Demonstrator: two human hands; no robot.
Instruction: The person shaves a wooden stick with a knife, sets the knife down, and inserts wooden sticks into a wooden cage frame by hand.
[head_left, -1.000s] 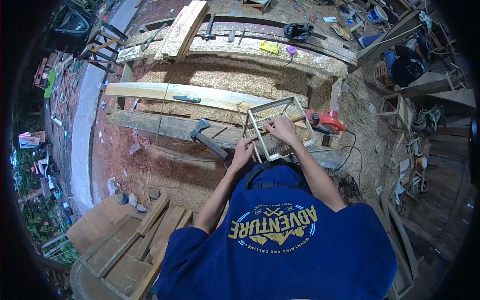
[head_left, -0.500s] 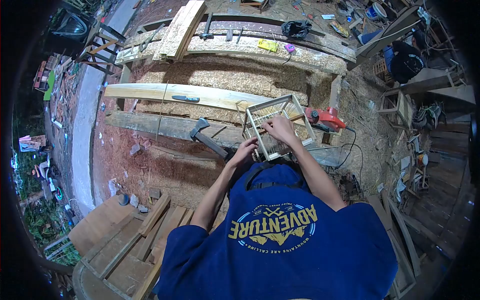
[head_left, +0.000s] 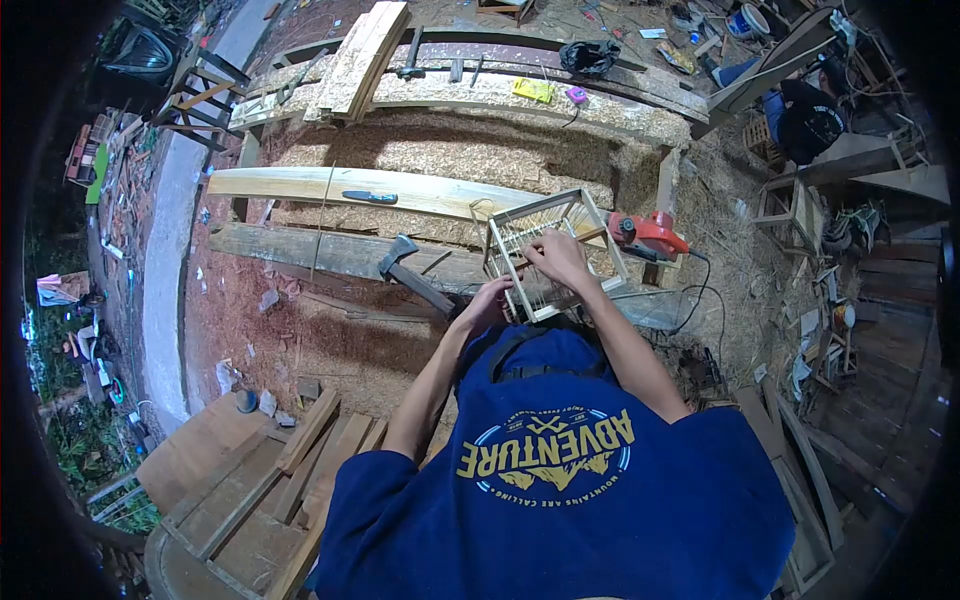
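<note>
A small wooden frame (head_left: 588,212) with thin bars, like a cage, stands tilted at the near side of the planks, close to my body. My left hand (head_left: 488,300) is at its lower left corner, fingers bent round the edge and partly hidden by the frame. Over the bars, my right hand (head_left: 557,256) has its fingers pinched together at the upper left part of the frame; what is between them is too small to make out. Left of the frame, a hatchet (head_left: 400,262) leans with its handle towards my left hand.
A red power tool (head_left: 650,236) with a cord lies right of the frame. A knife (head_left: 370,196) rests on the pale plank (head_left: 270,184). Farther back are a hammer (head_left: 411,66), a yellow item (head_left: 532,90) and a black bag (head_left: 590,57). Another person (head_left: 808,122) is at the upper right.
My left hand has slid slightly down along the frame's left side, its fingers now more hidden. My right hand has shifted only a little, and the frame has tilted slightly.
</note>
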